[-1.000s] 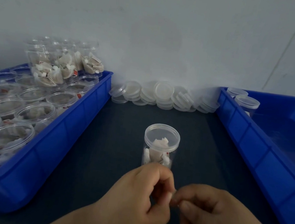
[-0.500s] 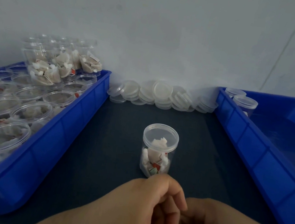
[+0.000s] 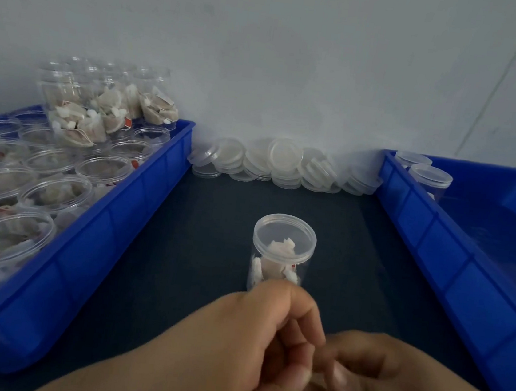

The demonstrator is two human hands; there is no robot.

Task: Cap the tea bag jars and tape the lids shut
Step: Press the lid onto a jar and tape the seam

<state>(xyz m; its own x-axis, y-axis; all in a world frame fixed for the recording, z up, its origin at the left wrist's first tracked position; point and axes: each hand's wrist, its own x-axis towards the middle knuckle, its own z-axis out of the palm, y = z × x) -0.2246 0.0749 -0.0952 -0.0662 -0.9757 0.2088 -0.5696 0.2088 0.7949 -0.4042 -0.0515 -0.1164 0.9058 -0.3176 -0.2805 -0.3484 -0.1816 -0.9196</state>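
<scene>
Capped jar [image 3: 278,262] stands upright mid-desk [image 3: 197,236], lid [image 3: 284,238] on, close ahead for taping; left grip [image 3: 252,349] and right grip [image 3: 389,387] curled, fingertips meeting, probably readying tape; can't tell what's held.

Dim cool even light, soft shadows, bowed edges, left hand [image 3: 245,348] and right hand [image 3: 398,388] blurred

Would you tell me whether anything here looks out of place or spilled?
A few filled jars perch atop the open jars at the far end of the left bin, looking precarious. Nothing appears spilled or damaged.
</scene>
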